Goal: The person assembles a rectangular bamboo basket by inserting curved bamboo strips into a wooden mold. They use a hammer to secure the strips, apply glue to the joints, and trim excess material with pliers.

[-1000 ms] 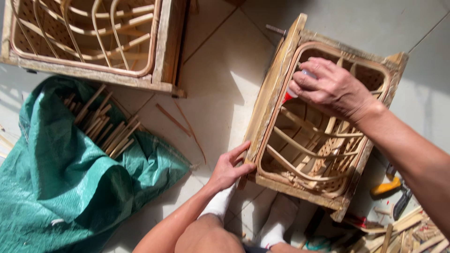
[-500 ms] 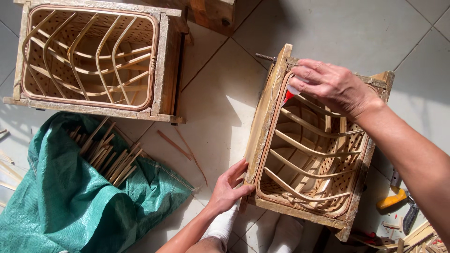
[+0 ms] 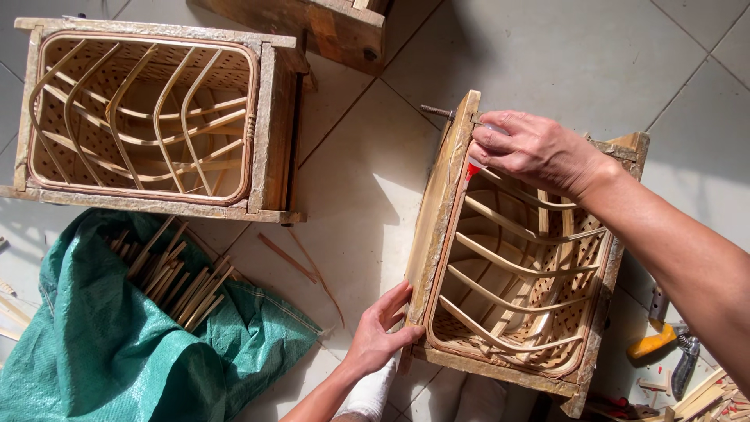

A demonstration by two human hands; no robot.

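Wooden basket mould [image 3: 437, 227] | left hand [image 3: 383, 332] gripping its near corner | right hand [image 3: 535, 148] pinching red-tipped glue tube [image 3: 475, 166] at far rim

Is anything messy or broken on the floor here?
Nothing looks broken. A few loose cane strips lie scattered on the tiles beside the green sack, away from the bundle of sticks lying on it.

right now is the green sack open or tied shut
Open. The green sack lies flat on the tiled floor, its mouth spread wide, and a bundle of cane sticks shows loose inside the opening.
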